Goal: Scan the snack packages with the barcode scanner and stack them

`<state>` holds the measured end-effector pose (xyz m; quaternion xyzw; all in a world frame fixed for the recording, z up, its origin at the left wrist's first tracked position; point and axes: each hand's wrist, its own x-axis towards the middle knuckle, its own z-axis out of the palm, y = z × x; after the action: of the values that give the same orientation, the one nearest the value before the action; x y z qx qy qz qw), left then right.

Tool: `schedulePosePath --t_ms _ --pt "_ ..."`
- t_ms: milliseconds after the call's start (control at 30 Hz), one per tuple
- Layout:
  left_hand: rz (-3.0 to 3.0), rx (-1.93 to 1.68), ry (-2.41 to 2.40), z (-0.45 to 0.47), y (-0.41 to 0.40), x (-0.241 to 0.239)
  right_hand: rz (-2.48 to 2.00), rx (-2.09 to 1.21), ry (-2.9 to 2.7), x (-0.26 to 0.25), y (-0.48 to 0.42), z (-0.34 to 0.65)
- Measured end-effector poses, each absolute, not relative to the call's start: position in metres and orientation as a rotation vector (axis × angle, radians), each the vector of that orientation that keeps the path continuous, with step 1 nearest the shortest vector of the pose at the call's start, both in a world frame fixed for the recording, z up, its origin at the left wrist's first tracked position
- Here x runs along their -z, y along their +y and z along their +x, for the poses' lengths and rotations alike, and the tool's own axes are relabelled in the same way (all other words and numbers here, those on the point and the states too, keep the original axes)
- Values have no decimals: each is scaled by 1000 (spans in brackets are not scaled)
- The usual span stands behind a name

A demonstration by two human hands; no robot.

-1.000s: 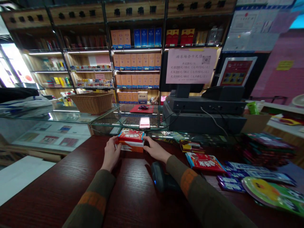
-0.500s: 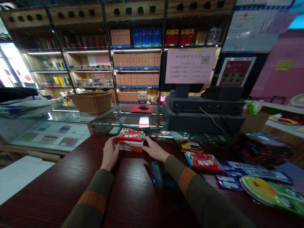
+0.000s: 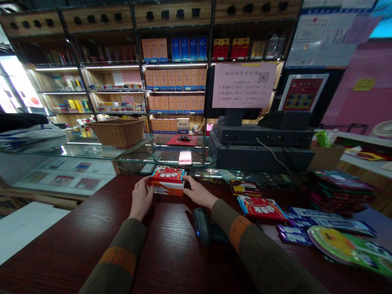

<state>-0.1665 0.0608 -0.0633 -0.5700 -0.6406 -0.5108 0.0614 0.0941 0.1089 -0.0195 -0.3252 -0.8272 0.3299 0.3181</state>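
Two striped sleeves (image 3: 118, 259) fill the bottom L and R of frame, over a dark table (image 3: 70, 241). Btwn them, below ctr, lies a scanner (image 3: 201, 228), just beside the R forearm. At lower R: bars (image 3: 295, 236) and a spare red pack (image 3: 263, 207), apart from the hands.

Nr ctr, L hand (image 3: 141, 198) and R hand (image 3: 198, 193) grasp opp. ends of a stack (image 3: 168, 190), red pack up top; can't tell how hard they press. Its long axis runs approx L–R across frame, so it bridges the gap: R of L hand, L of R hand, neither clearly nearer. It seems to rest on the table, nr the far edge.

Beyond, ctr: phone (image 3: 185, 158) on glass. Then basket (image 3: 118, 132) L of ctr, till (image 3: 260, 151) to the R, shelf boxes (image 3: 176, 79) up top.
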Motion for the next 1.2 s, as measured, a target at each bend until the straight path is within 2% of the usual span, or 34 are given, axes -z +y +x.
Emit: schedulePosePath --t_ms 600,1200 --pt "-1649 1626 -1835 -158 52 53 -827 -819 -2153 9 98 114" --pt "-2093 1423 -1541 -74 47 12 -1054 -720 -1966 22 85 234"
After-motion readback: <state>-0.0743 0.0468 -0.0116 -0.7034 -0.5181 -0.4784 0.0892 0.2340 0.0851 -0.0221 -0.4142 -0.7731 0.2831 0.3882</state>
